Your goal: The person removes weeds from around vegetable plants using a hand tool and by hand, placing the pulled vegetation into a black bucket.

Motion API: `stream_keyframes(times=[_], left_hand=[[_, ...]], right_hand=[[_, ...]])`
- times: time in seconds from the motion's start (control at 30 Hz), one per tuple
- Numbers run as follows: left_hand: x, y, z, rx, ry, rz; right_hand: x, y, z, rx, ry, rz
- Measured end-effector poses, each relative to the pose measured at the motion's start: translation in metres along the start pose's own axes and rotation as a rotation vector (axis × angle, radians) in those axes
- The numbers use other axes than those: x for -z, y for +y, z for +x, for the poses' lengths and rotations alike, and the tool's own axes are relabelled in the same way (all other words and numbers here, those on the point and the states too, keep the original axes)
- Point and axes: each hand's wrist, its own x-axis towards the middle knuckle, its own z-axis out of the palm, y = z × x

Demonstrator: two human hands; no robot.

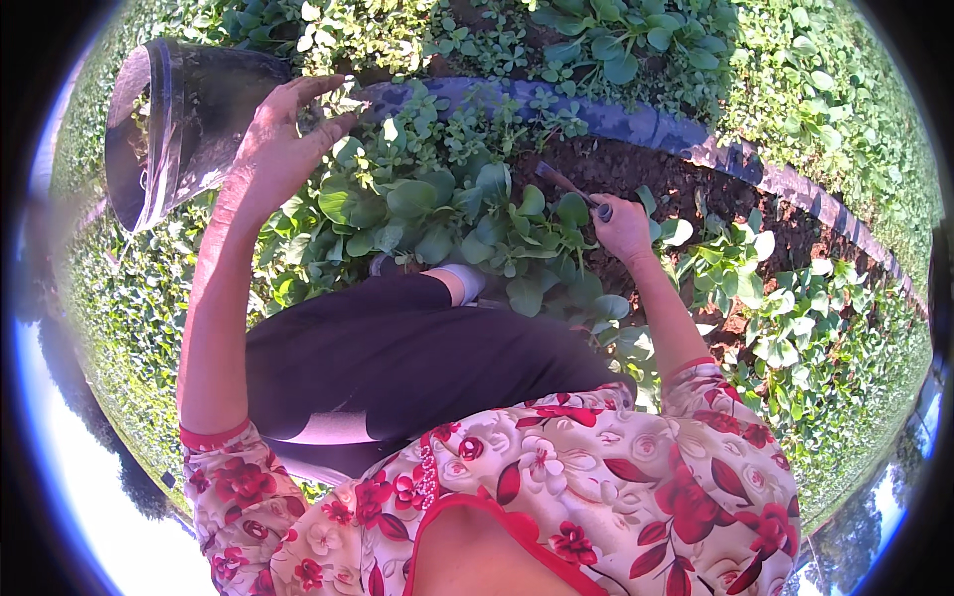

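My left hand point(279, 145) hangs beside a black plastic bucket point(212, 112), with thumb and fingers spread apart. Small pale leaves show between the fingertips, and no firm grip on them is visible. The bucket lies on its side among the plants, its mouth to the left with some plant matter inside. In my right hand point(622, 227) is a short hand tool point(557, 179) with a flat metal blade, angled up and left over bare reddish-brown soil point(633, 175). Broad-leaved green plants point(447, 205) grow between my two hands.
A dark flat hose point(641, 127) curves across the bed beyond my hands. Small-leaved, weed-like plants point(484, 123) grow along it. More leafy plants point(782, 305) stand at the right, and a larger leafy clump point(622, 41) lies past the hose. My bent legs point(417, 350) are close below.
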Motion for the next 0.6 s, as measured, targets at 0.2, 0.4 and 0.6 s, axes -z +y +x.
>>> stream_keyframes(times=[0.2,0.4,0.6], left_hand=[[-0.064,-0.010,0.006,-0.208,-0.088,0.427],[-0.199,0.028,0.040,-0.649,-0.262,0.486],[-0.302,-0.022,0.070,-0.557,-0.157,0.628]], right_hand=[[-0.013,0.006,0.043,0.156,-0.090,0.108],[-0.038,-0.050,0.053,-0.041,-0.113,-0.019],[-0.037,-0.092,0.049,0.066,-0.205,-0.093]])
